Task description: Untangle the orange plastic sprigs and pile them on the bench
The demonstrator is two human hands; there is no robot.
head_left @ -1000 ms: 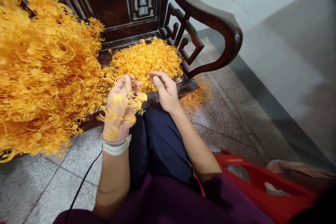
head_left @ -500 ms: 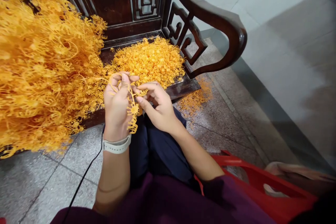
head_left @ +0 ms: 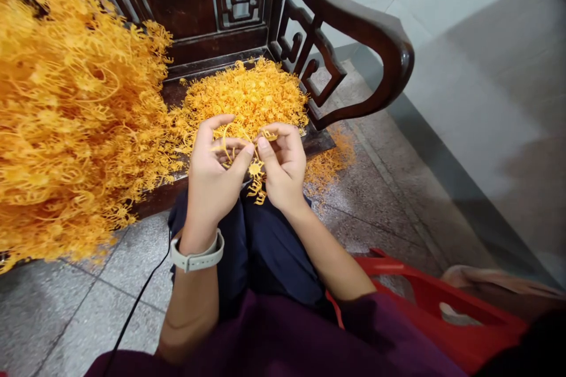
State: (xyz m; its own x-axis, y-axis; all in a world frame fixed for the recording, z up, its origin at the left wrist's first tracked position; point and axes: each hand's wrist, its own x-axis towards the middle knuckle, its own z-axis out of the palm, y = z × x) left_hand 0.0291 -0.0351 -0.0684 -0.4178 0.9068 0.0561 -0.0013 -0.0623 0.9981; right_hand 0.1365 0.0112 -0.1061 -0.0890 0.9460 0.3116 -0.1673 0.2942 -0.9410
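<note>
Between my two hands is a yellow-orange plastic sprig of small spiky flower pieces on a thin curved stem. My left hand, with a pale watch strap at the wrist, pinches the stem between thumb and fingers. My right hand is closed on the same sprig, thumb against forefinger, and a small spiky piece shows by its fingertips. Both thumbs nearly meet above my lap. Behind the hands a heap of loose flower pieces lies on the dark wooden bench seat.
A tall tangled pile of yellow-orange sprigs fills the left. The bench's curved armrest rises at the right. Loose pieces lie scattered on the floor beneath it. A red plastic chair is beside me, and a black cable runs by my left arm.
My left hand has turned over, its back now upward, and shifted right towards my right hand. My right hand has moved slightly right and up. The sprig hangs further right between them.
</note>
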